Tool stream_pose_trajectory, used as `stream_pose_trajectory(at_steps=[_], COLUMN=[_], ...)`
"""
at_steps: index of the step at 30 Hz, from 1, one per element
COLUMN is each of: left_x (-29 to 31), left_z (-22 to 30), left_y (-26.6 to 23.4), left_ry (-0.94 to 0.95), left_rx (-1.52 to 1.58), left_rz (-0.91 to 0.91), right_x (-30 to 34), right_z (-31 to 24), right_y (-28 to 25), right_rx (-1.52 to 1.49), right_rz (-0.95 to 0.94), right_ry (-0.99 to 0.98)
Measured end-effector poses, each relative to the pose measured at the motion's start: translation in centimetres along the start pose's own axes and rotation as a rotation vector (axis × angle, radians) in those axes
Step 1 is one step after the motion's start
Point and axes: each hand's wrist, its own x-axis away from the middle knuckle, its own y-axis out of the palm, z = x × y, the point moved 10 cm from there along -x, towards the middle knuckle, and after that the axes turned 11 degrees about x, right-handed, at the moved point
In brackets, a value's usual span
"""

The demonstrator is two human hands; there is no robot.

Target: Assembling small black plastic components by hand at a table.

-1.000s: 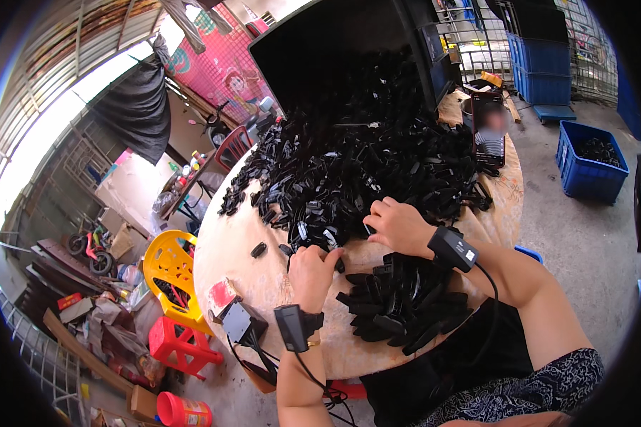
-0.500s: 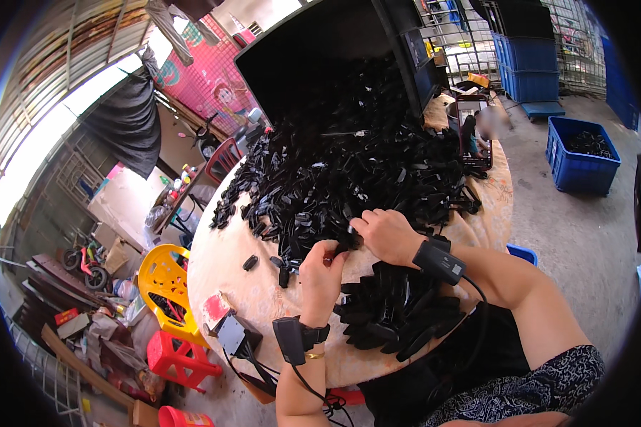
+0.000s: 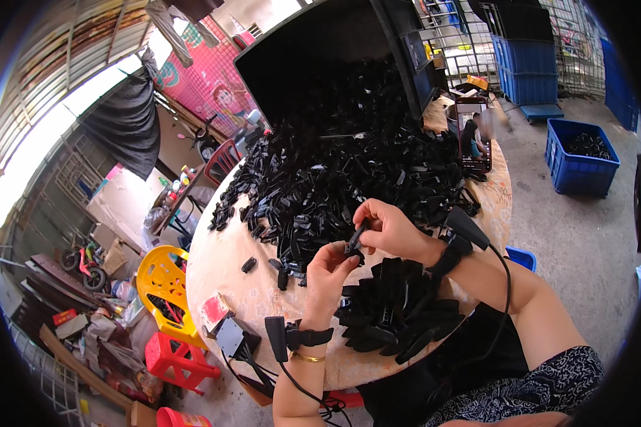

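Note:
My left hand (image 3: 327,276) is closed in a pinch on a small black plastic part (image 3: 356,242) just above the front of the heap. Thumb and fingers of my right hand (image 3: 390,229) grip the part's upper end. Whether it is one piece or two pressed together is hard to make out. Behind my hands spreads a large heap of loose black plastic parts (image 3: 320,181). Nearer to me, below my right wrist, lies a pile of longer black parts (image 3: 392,313), roughly side by side. A few single black parts (image 3: 249,265) rest left of my left hand.
The round table wears a light patterned cloth (image 3: 221,274). A big black container (image 3: 320,64) lies tipped toward me behind the heap. A phone (image 3: 475,135) stands at right, a boxy device with cables (image 3: 235,336) at left. Blue crate (image 3: 584,167), yellow chair (image 3: 149,285) and red stool (image 3: 178,356) surround it.
My right hand has turned, its wrist device tilting upward, and the small black part now shows between both hands. My left hand has shifted slightly right.

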Motion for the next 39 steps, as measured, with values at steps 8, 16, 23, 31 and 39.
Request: stream_pose_trajectory(at_steps=[8, 16, 23, 31, 39], left_x=[0.3, 0.1, 0.1, 0.3, 0.2], left_z=[1.2, 1.2, 0.9, -0.6, 1.8], left_y=[-0.9, -0.6, -0.9, -0.8, -1.0], left_ry=[0.065, 0.033, 0.025, 0.027, 0.051], left_rx=[0.114, 0.052, 0.068, 0.383, 0.311], left_rz=[0.085, 0.066, 0.065, 0.129, 0.036], right_x=[0.2, 0.3, 0.6, 2.2, 1.4], right_z=[1.8, 1.7, 1.6, -3.4, -2.3], right_y=[1.9, 2.0, 2.8, 1.0, 2.6], right_rx=[-0.293, -0.178, -0.212, 0.321, 0.324], right_rz=[-0.156, -0.123, -0.171, 0.262, -0.075], right_ry=[0.145, 0.107, 0.136, -0.47, -0.332])
